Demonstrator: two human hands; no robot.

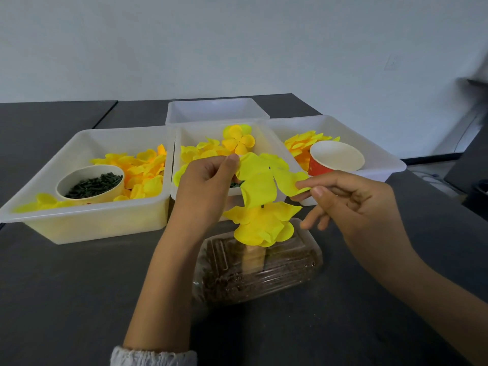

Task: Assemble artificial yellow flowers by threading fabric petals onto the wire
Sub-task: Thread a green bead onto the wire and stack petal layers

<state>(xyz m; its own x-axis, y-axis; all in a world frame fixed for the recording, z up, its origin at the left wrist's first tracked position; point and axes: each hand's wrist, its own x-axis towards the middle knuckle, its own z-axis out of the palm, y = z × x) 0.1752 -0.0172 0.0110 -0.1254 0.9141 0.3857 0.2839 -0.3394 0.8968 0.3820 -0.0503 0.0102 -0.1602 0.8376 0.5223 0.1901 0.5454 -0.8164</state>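
The flower looked partly built: below the hands, one layer of yellow petals [260, 225] already sat spread on the wire [262, 206], of which only a short dark tip showed above that layer. The wire seemed to rise from a pale block standing in a clear tub of brown granules [277, 270] on the table [79, 286], directly under the hands. A second fabric petal piece [264, 175], with a small hole near its middle, was held in the air just above the tip and was not yet threaded. Judging by the heaps of loose petals in the white bins [87, 225] beyond the hands, many flowers remained to be made. The left hand [203, 186] pinched the piece's left edge between thumb and curled fingers. The right hand [351, 196] pinched the opposite edge between thumb and forefinger, its other fingers loosely bent and hanging free. Beyond the left hand stood a cup of dark green parts [91, 182], and beyond the right hand a red paper cup [335, 158].
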